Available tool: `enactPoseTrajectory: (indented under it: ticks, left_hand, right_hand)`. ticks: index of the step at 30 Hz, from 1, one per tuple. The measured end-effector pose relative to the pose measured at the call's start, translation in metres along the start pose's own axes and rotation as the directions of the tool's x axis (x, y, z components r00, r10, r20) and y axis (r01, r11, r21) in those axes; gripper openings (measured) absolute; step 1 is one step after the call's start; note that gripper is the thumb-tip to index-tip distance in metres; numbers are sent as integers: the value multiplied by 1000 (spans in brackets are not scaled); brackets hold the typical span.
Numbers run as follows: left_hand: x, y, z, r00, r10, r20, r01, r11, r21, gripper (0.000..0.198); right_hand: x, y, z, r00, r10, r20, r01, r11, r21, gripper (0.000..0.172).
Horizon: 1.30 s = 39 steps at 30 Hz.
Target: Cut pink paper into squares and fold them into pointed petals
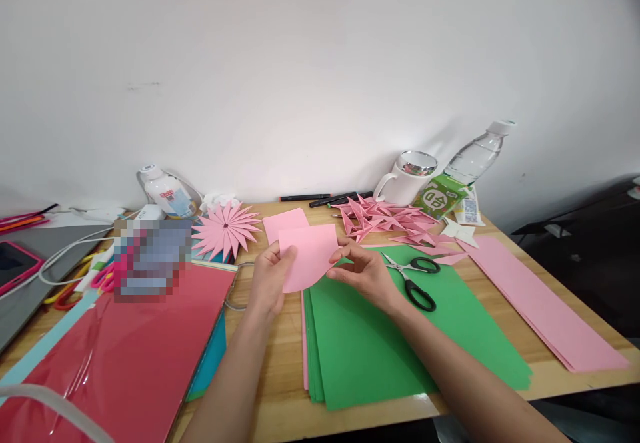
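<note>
Both of my hands hold one pink paper square point(309, 256) above the wooden table point(280, 356). My left hand point(267, 281) grips its left edge, thumb in front. My right hand point(366, 271) pinches its right edge, where the paper curls. A second pink square point(281, 221) lies flat just behind it. Below my right hand lies a stack of green paper sheets point(400, 336) with black-handled scissors point(417, 281) on top.
A folded pink paper flower point(226, 229) and a heap of folded pink points point(385, 219) lie behind. Pink strips point(540, 303) lie at the right, red sheets in plastic point(130, 363) at the left. Mug point(407, 177), water bottle point(475, 156), green carton point(440, 196), pens point(325, 198) line the wall.
</note>
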<state>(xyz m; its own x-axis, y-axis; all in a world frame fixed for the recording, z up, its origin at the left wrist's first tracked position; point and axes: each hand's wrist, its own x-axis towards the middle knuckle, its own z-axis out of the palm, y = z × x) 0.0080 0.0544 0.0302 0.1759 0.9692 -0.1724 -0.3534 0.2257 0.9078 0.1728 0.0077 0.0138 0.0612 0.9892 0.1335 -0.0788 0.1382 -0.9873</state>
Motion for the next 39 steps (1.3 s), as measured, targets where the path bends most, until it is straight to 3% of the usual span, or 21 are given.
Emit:
enactPoseTrajectory:
  ticks: [9, 12, 16, 18, 21, 25, 31, 39]
  left_hand:
    - [1, 1, 0, 998, 4, 62, -3, 1000, -8, 38]
    - [-3, 4, 2, 984, -26, 174, 27, 1000, -2, 46]
    - [-8, 7, 4, 926, 6, 377, -19, 999, 31, 64]
    - [-8, 6, 5, 906, 20, 424, -40, 998, 38, 70]
    - [-7, 0, 5, 928, 42, 370, -80, 993, 88, 66]
    - [-7, -6, 5, 963, 76, 257, -119, 980, 157, 41]
    - [-8, -8, 6, 973, 97, 208, -134, 975, 175, 28]
    - [-6, -10, 8, 985, 87, 152, -107, 986, 129, 29]
  right_hand:
    - [0, -4, 1, 996, -34, -86, 33, 999, -16, 15]
    - [1, -3, 0, 987, -64, -146, 57, 997, -51, 20]
    - [2, 0, -2, 970, -58, -238, 55, 998, -17, 23]
    - [2, 2, -3, 962, -48, -270, 50, 999, 2, 25]
    - [2, 4, -3, 955, -51, -291, 56, 998, 9, 27]
    - [2, 2, 0, 950, -60, -306, 84, 994, 64, 30]
    - [1, -3, 3, 968, -19, -249, 56, 988, 141, 52]
    - [1, 2, 4, 961, 29, -276, 12, 989, 146, 42]
